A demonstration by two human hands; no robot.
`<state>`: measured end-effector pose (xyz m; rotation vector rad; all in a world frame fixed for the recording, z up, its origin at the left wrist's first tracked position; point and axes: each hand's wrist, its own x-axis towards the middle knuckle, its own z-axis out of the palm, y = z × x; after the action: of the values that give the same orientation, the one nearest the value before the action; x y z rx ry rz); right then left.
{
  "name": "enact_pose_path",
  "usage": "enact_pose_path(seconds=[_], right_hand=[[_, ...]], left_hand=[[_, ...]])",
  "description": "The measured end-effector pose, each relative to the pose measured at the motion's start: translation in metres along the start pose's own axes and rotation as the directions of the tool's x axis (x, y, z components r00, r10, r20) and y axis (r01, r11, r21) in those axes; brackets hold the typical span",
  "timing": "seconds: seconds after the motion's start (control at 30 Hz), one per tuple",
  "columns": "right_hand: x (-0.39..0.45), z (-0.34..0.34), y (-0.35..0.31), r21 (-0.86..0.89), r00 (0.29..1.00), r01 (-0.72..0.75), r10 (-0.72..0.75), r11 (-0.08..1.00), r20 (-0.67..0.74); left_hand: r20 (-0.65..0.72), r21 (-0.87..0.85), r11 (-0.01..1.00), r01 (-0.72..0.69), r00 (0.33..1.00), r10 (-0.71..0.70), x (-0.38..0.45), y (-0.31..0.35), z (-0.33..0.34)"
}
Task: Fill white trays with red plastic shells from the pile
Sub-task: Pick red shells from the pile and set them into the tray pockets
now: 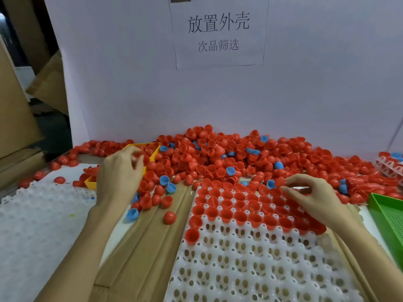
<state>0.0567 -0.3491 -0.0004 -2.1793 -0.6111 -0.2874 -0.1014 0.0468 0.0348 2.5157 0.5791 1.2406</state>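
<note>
A big pile of red plastic shells (pixel 218 158), with a few blue ones mixed in, lies against the white back board. In front of it sits a white tray (pixel 239 269); its far rows hold red shells (pixel 226 214) with their open side up, and its near rows are bare. My right hand (pixel 314 197) hovers over the tray's far right corner, thumb and forefinger pinching a red shell (pixel 279 182). My left hand (pixel 122 175) is at the pile's left edge, its fingers curled around a red shell (pixel 137 158).
A yellow bin (pixel 139 145) stands behind my left hand, half buried in shells. A stack of white trays (pixel 32 225) lies at the left and a green basket (pixel 390 216) at the right. Another filled tray (pixel 390 168) shows at far right. Loose shells dot the cardboard.
</note>
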Motion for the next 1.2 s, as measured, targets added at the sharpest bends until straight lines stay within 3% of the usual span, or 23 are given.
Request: enact_pose_path(seconds=[0.1, 0.23, 0.4, 0.57, 0.67, 0.83, 1.03, 1.1, 1.2], right_hand=[[0.003, 0.0, -0.002, 0.027, 1.0, 0.006, -0.006, 1.0, -0.007], [0.003, 0.001, -0.001, 0.038, 1.0, 0.015, -0.015, 0.999, -0.006], [0.0, 0.001, -0.006, 0.051, 1.0, 0.012, -0.013, 0.999, 0.017], [-0.008, -0.002, -0.031, 0.082, 0.991, 0.1, -0.107, 0.992, 0.078], [-0.018, 0.001, -0.054, 0.07, 0.963, 0.226, -0.234, 0.972, 0.134], [-0.031, 0.007, -0.078, -0.033, 0.886, 0.415, -0.396, 0.909, 0.241], [-0.044, 0.018, -0.087, 0.013, 0.849, 0.457, -0.441, 0.889, 0.291], [-0.044, 0.019, -0.088, 0.096, 0.855, 0.424, -0.432, 0.901, 0.287], [-0.041, 0.01, -0.086, 0.184, 0.889, 0.371, -0.406, 0.91, 0.211]], left_hand=[[0.094, 0.186, 0.973, 0.139, 0.983, -0.158, 0.003, -0.032, 0.001], [0.116, 0.165, 0.985, 0.049, 0.991, -0.069, 0.0, -0.024, 0.007], [0.2, -0.14, 0.985, -0.104, 0.971, 0.131, -0.019, 0.023, 0.021], [0.347, -0.5, 0.852, -0.155, 0.866, 0.361, -0.054, 0.073, 0.031], [0.357, -0.648, 0.755, -0.099, 0.836, 0.416, -0.066, 0.095, 0.028], [0.447, -0.749, 0.659, 0.07, 0.787, 0.425, -0.08, 0.111, 0.023], [0.595, -0.749, 0.526, 0.402, 0.758, 0.267, -0.083, 0.119, 0.02], [0.659, -0.689, 0.56, 0.46, 0.719, 0.22, -0.075, 0.113, 0.016], [0.704, -0.581, 0.709, 0.399, 0.684, 0.193, -0.059, 0.099, 0.006]])
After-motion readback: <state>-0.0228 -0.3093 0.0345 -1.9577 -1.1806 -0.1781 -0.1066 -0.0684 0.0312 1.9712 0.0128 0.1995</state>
